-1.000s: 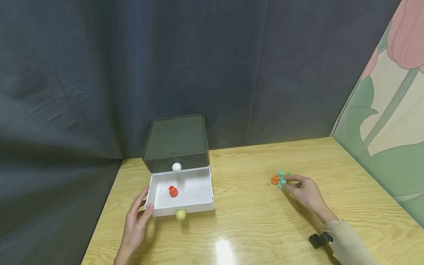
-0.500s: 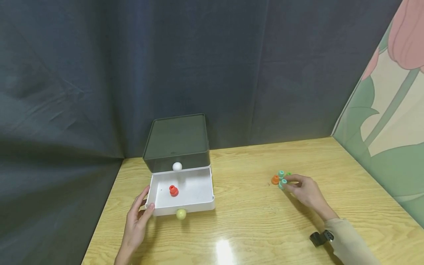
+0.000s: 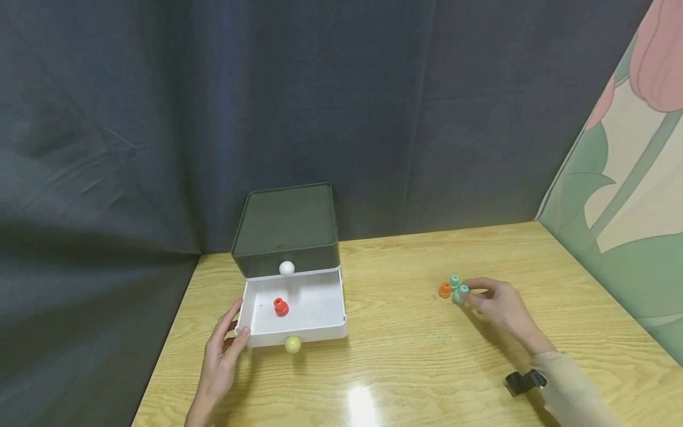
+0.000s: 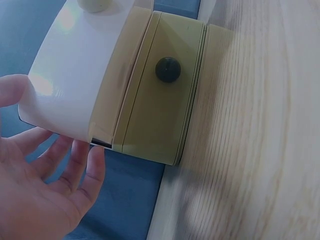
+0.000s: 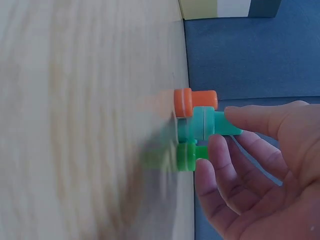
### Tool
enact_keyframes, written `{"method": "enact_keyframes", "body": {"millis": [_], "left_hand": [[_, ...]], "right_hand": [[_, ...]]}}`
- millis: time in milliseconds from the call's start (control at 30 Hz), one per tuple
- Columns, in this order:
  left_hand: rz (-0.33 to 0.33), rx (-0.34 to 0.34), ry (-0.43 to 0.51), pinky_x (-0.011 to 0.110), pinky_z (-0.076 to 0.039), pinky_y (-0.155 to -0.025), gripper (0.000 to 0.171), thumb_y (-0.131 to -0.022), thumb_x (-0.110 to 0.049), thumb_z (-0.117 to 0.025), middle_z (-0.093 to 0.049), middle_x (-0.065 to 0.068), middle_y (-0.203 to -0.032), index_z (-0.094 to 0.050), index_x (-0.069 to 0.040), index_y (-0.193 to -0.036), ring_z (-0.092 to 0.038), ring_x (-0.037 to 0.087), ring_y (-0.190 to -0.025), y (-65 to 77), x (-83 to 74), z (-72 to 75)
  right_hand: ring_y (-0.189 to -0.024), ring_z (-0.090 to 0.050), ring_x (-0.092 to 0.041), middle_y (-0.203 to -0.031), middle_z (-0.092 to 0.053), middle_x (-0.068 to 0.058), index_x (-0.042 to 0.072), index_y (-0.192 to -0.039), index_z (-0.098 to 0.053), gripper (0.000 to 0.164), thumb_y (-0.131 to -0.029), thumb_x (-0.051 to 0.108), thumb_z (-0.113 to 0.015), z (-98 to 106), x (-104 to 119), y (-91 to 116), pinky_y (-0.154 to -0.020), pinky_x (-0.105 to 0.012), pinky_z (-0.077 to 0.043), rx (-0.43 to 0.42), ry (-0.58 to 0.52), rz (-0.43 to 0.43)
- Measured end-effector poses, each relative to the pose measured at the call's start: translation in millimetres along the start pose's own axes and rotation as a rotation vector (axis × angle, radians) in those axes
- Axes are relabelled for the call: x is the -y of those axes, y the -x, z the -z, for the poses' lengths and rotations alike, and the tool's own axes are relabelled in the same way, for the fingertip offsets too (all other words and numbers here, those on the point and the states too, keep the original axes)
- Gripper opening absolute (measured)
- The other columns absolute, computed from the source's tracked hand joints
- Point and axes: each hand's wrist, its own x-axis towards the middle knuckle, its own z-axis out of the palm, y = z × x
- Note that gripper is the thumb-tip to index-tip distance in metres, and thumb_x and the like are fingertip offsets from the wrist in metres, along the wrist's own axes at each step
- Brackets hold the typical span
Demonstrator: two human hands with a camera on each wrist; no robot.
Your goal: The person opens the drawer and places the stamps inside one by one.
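Observation:
My left hand (image 3: 217,365) grips the left front corner of a pulled-out white drawer (image 3: 320,334), thumb on its front face and fingers along the side. In the drawer lies a red stepped plastic peg (image 3: 281,308). Over at the right, my right hand (image 3: 498,305) pinches a teal stepped peg (image 5: 204,122) between thumb and fingers. Its base is raised off the table in the right wrist view. Right beside it stand an orange peg (image 3: 445,290), a second teal peg (image 3: 454,280) and a green peg (image 5: 186,156), which the hand mostly covers in the head view.
The drawer belongs to a small cabinet with a dark grey top (image 3: 286,219) and a white knob (image 3: 286,268). Below sits a yellow-green drawer (image 4: 155,110) with a dark knob (image 4: 168,69). A dark curtain (image 3: 373,118) hangs behind the wooden table (image 3: 395,332); a flower-patterned panel (image 3: 635,207) borders the right.
My right hand has lifted the teal peg a little and shifted it slightly right, away from the orange peg. My left hand stays at the drawer corner.

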Motion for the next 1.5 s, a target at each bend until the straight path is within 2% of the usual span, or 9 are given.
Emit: {"method": "enact_keyframes", "body": {"millis": [233,500,767,933,1067,1267,1500], "left_hand": [[-0.016,-0.01,-0.001,0.016,-0.05,-0.083,0.053,-0.108,-0.01,-0.058,-0.053,-0.004,-0.148,-0.048,-0.01,-0.161,-0.05,0.003,-0.113,-0.5,-0.8,0.9],[-0.002,-0.009,0.005,0.015,-0.049,-0.084,0.054,-0.109,-0.011,-0.058,-0.051,-0.001,-0.151,-0.047,-0.011,-0.161,-0.049,0.004,-0.113,0.0,-2.5,0.3],[-0.036,-0.029,-0.016,0.02,-0.049,-0.074,0.053,-0.107,-0.009,-0.061,-0.056,-0.009,-0.14,-0.051,-0.008,-0.159,-0.052,0.004,-0.093,-2.0,-1.1,-1.7],[-0.026,-0.044,-0.026,0.02,-0.049,-0.074,0.052,-0.107,-0.008,-0.061,-0.057,-0.011,-0.139,-0.052,-0.009,-0.158,-0.053,0.004,-0.09,0.6,-0.4,-0.9],[-0.031,-0.04,-0.023,0.02,-0.049,-0.074,0.052,-0.107,-0.008,-0.061,-0.057,-0.011,-0.139,-0.052,-0.008,-0.158,-0.053,0.004,-0.09,1.1,2.0,-0.9],[-0.035,-0.049,-0.033,0.021,-0.05,-0.074,0.052,-0.107,-0.008,-0.061,-0.057,-0.011,-0.139,-0.052,-0.008,-0.157,-0.054,0.003,-0.089,1.3,2.9,-1.0],[-0.046,-0.048,-0.038,0.02,-0.05,-0.074,0.052,-0.107,-0.007,-0.061,-0.056,-0.013,-0.139,-0.052,-0.007,-0.157,-0.053,0.003,-0.09,0.3,3.5,-1.9]], "right_hand": [[-0.088,-0.075,-0.023,-0.111,-0.079,-0.021,0.0,-0.131,-0.071,0.045,-0.101,0.033,-0.075,8.1,6.8,-1.7,-0.067,-0.03,-0.056,-0.013,0.012,0.027],[-0.095,-0.073,-0.021,-0.119,-0.079,-0.018,0.006,-0.128,-0.075,0.043,-0.101,0.039,-0.075,13.5,21.5,-1.2,-0.071,-0.031,-0.056,-0.044,0.045,0.078],[-0.104,-0.074,-0.031,-0.125,-0.077,-0.016,0.01,-0.128,-0.076,0.039,-0.102,0.038,-0.074,18.2,49.1,5.3,-0.076,-0.033,-0.057,-0.057,0.055,0.161],[-0.099,-0.075,-0.025,-0.117,-0.08,-0.012,0.011,-0.128,-0.077,0.038,-0.101,0.038,-0.076,15.2,71.5,8.3,-0.074,-0.031,-0.057,-0.034,0.027,0.19],[-0.093,-0.077,-0.021,-0.112,-0.081,-0.008,0.012,-0.127,-0.077,0.036,-0.1,0.036,-0.077,10.9,88.5,8.2,-0.077,-0.033,-0.059,-0.002,-0.016,0.212],[-0.097,-0.079,-0.023,-0.119,-0.079,-0.011,0.011,-0.129,-0.076,0.039,-0.099,0.035,-0.078,3.6,113.3,5.5,-0.079,-0.039,-0.061,0.083,-0.113,0.216],[-0.105,-0.078,-0.024,-0.123,-0.078,-0.008,0.01,-0.127,-0.077,0.037,-0.099,0.033,-0.078,-10.6,137.0,-0.1,-0.09,-0.042,-0.063,0.12,-0.125,0.271]]}}
